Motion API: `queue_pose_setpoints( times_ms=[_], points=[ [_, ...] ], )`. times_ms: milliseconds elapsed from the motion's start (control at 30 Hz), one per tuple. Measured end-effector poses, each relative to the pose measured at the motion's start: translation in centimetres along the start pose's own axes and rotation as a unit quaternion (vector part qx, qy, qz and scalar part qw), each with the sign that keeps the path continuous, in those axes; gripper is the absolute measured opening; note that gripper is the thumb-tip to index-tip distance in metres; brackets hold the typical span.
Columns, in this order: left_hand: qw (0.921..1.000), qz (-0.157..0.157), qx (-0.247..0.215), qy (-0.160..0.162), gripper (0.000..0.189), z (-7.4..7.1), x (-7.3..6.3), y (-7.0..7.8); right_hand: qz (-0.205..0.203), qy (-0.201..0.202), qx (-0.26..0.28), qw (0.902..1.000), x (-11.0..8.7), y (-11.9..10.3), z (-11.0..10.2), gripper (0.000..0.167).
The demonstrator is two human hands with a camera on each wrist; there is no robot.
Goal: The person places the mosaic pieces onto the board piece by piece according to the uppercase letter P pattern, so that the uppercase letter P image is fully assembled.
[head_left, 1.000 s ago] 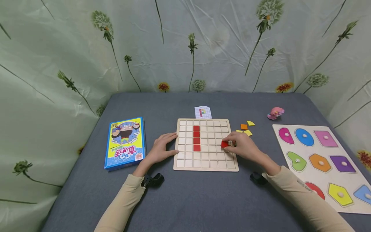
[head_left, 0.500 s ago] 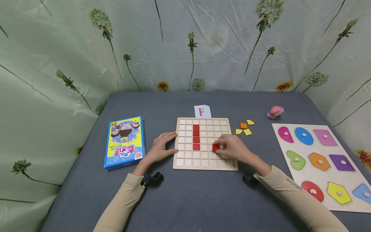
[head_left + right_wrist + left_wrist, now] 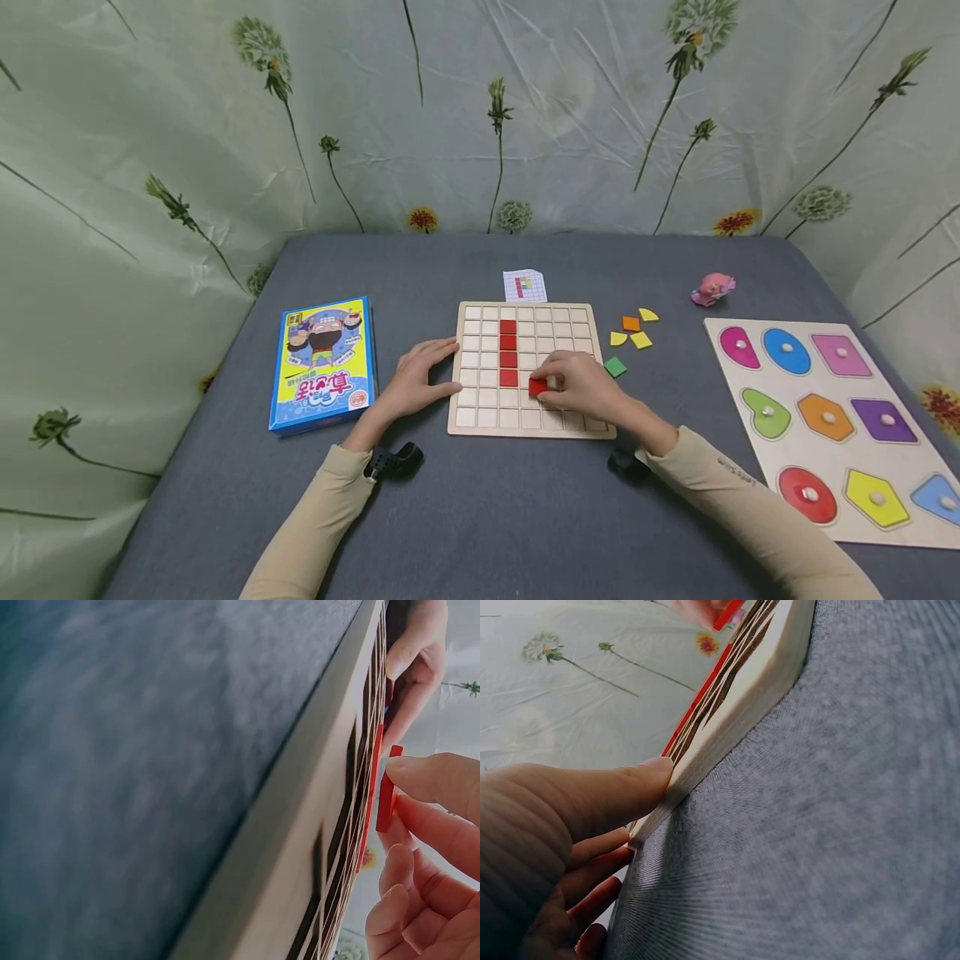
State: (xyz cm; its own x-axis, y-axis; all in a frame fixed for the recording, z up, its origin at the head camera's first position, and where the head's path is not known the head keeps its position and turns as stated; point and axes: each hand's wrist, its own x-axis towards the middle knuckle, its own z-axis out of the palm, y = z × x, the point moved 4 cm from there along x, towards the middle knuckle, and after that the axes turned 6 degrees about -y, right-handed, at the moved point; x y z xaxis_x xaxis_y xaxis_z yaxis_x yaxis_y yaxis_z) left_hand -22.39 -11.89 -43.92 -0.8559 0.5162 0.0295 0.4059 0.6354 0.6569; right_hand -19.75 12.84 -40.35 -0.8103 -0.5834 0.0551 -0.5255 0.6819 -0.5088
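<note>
A wooden grid board (image 3: pixel 480 423) lies flat on the table, with a column of several red squares (image 3: pixel 508 359) set in its cells. My left hand (image 3: pixel 412 382) rests at the board's left edge, thumb and fingers extended; in the left wrist view the thumb (image 3: pixel 615 796) touches the rim. Over the grid, right of the red column, my right hand (image 3: pixel 581 383) pinches a red square tile (image 3: pixel 537 387) between thumb and fingers. In the right wrist view that tile (image 3: pixel 388 796) is tilted up, apart from the board surface.
Right of the board lie a green tile (image 3: pixel 615 367), an orange tile (image 3: pixel 631 323) and several yellow pieces (image 3: pixel 641 340). A patterned card (image 3: pixel 525 287) sits behind it. A blue-yellow box (image 3: pixel 322 367) is left; a shape puzzle (image 3: pixel 795 458) and pink toy (image 3: pixel 712 289) are right.
My right hand has moved left across the board with the red tile, toward the red column. The green tile has come into sight behind it. My left hand has stayed at the board's edge.
</note>
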Motion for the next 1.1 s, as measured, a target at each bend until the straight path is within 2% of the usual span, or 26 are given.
queue_pose_setpoints(
  times_ms=[133, 467, 867, 1100],
  points=[
    [1.0000, 0.001, -0.002, 0.001, 0.065, 0.0, 0.0, 0.0, -0.002, -0.002, 0.001, 1.0000, 0.3, -0.5, 0.3, 0.023],
    [1.0000, 0.001, -0.005, 0.003, 0.065, -0.2, -0.2, 0.2, -0.026, -0.017, -0.038, 0.9988, 1.2, -1.7, 1.1, 0.021],
    [1.0000, 0.005, 0.000, 0.007, 0.063, -0.2, -0.1, 0.4, -0.016, -0.040, -0.046, 0.9980, 1.6, -2.4, 1.5, 0.022],
    [1.0000, 0.005, 0.006, 0.005, 0.064, -0.2, -0.1, 0.2, -0.020, -0.040, -0.053, 0.9976, 1.7, -2.8, 1.5, 0.022]
  ],
)
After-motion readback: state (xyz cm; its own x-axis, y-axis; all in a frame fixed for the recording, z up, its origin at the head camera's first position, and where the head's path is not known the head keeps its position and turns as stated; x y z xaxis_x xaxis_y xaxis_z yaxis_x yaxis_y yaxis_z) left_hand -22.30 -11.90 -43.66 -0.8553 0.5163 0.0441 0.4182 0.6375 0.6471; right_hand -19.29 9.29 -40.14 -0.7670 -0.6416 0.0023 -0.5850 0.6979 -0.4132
